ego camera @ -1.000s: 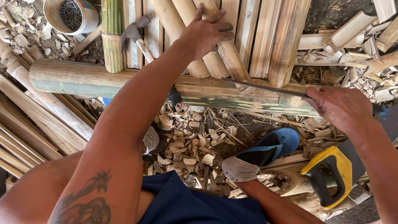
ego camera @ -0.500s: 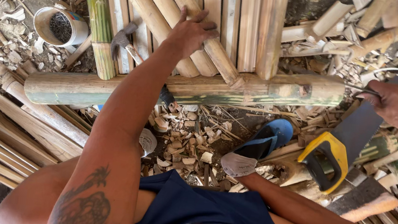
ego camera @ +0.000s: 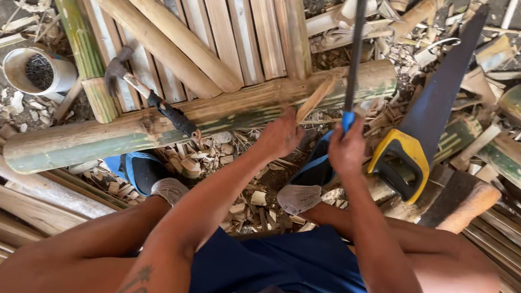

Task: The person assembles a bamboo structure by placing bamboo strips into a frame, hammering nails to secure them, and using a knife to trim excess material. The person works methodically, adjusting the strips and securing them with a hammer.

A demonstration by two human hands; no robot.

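Nearest, the right hand (ego camera: 346,152) is closed round the blue grip of a long dark blade (ego camera: 355,45) standing upright, its edge toward the bamboo pole (ego camera: 211,117), seemingly to split it. The left hand (ego camera: 280,136) pinches a thin bamboo sliver (ego camera: 314,99) at about 11 o'clock of the right, steadying it. Further, at 2 o'clock, lies the yellow-handled handsaw (ego camera: 421,133); at 10 o'clock, a hammer (ego camera: 147,96). A second ago both hands rested spread along the pole, holding no blade.

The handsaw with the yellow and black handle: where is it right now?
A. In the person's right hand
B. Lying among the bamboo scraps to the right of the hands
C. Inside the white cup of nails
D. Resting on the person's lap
B. The handsaw lies untouched on the scraps, while the right hand grips a thin dark blade with a blue handle instead.
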